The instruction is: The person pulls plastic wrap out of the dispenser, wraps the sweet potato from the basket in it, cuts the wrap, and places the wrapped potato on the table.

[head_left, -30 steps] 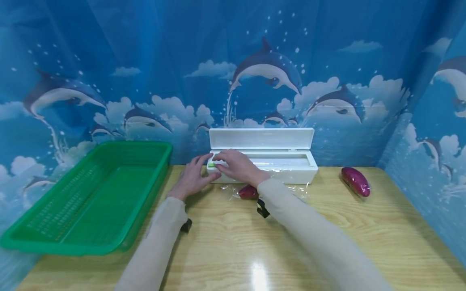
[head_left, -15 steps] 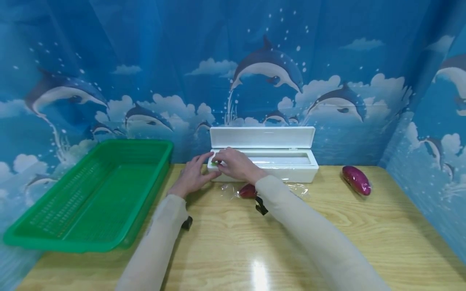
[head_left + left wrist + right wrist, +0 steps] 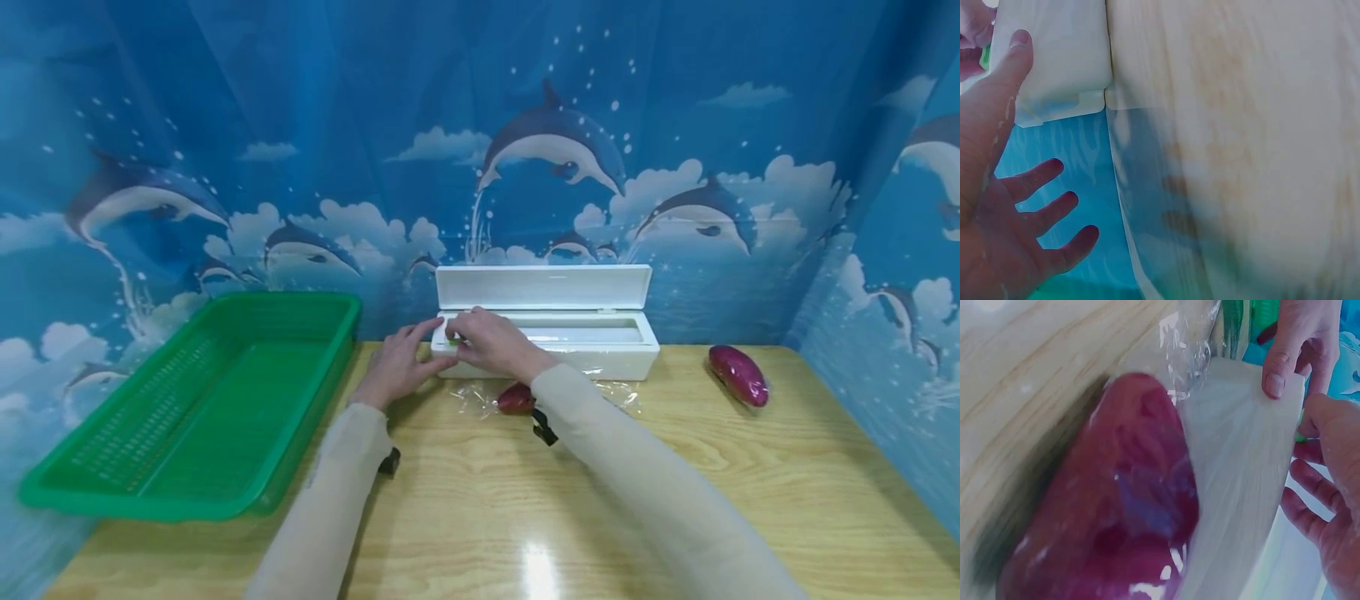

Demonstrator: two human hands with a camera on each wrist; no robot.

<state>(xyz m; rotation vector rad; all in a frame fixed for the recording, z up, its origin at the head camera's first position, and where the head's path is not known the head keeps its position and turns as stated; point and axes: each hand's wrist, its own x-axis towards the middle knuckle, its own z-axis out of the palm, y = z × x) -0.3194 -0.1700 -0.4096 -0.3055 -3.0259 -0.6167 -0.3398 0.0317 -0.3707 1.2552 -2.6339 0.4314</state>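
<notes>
A white cling film dispenser (image 3: pixel 615 363) stands at the back of the table with its lid (image 3: pixel 543 288) raised. At its left end, my left hand (image 3: pixel 393 367) steadies it: the thumb lies straight on the front face, the index finger reaches the top corner. The other fingers (image 3: pixel 1050 212) spread loosely, off the box. My right hand (image 3: pixel 491 340) pinches the small green slide cutter (image 3: pixel 453 340) near the left end of the front edge. Below the front face lies a purple sweet potato (image 3: pixel 1104 506) with clear film (image 3: pixel 474 398) around it, partly hidden by my right wrist.
A second purple sweet potato (image 3: pixel 738 377), shiny with film, lies at the back right of the wooden table (image 3: pixel 465 508). A large green basket (image 3: pixel 352 325) stands on the left. A blue dolphin-print curtain (image 3: pixel 375 83) hangs behind the table.
My right hand and the green slide cutter have shifted slightly to the right along the dispenser's front edge. My left hand keeps its place at the left end. The head view has shifted a little.
</notes>
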